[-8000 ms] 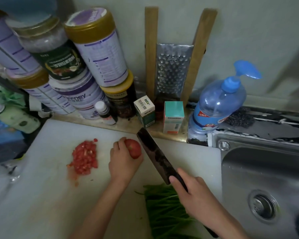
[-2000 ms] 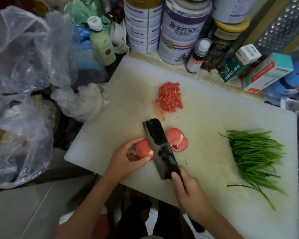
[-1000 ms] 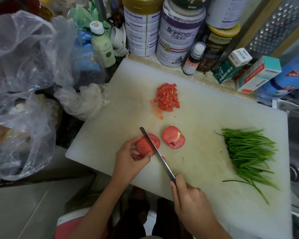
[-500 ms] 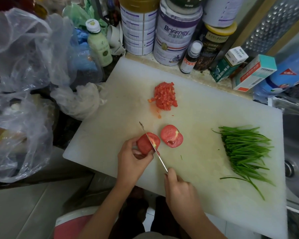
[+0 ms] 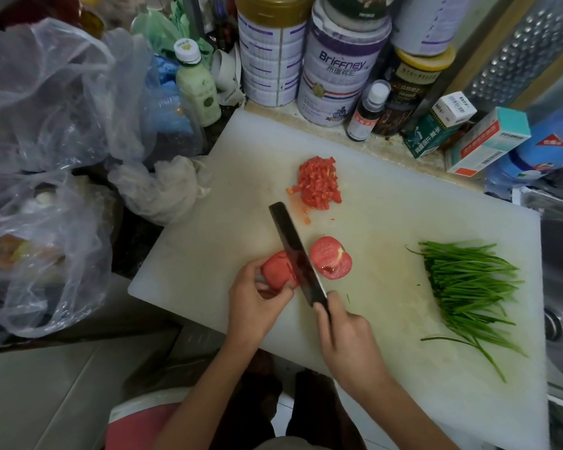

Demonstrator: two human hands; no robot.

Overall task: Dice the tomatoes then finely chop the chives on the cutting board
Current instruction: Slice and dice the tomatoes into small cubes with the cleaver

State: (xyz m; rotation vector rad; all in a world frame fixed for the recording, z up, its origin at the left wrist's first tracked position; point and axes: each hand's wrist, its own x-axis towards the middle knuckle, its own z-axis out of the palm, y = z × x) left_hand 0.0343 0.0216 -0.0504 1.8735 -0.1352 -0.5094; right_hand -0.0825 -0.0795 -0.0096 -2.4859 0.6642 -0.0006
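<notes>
Right hand (image 5: 345, 339) wrapped round the knife (image 5: 294, 254) handle, blade lying across the tomato half (image 5: 275, 269) that my left hand (image 5: 254, 300) holds with curled fingers. Cutting board (image 5: 403, 206) under both. Chives (image 5: 468, 287) right of the knife hand, uncut. Diced tomato pile (image 5: 319, 183) beyond the blade tip. Second half (image 5: 330, 258) cut face up, just right of the blade

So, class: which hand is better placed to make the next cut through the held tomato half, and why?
Right. The right hand grips the cleaver, whose blade sits across the tomato half; the left hand is busy holding that half down on the cutting board.
</notes>
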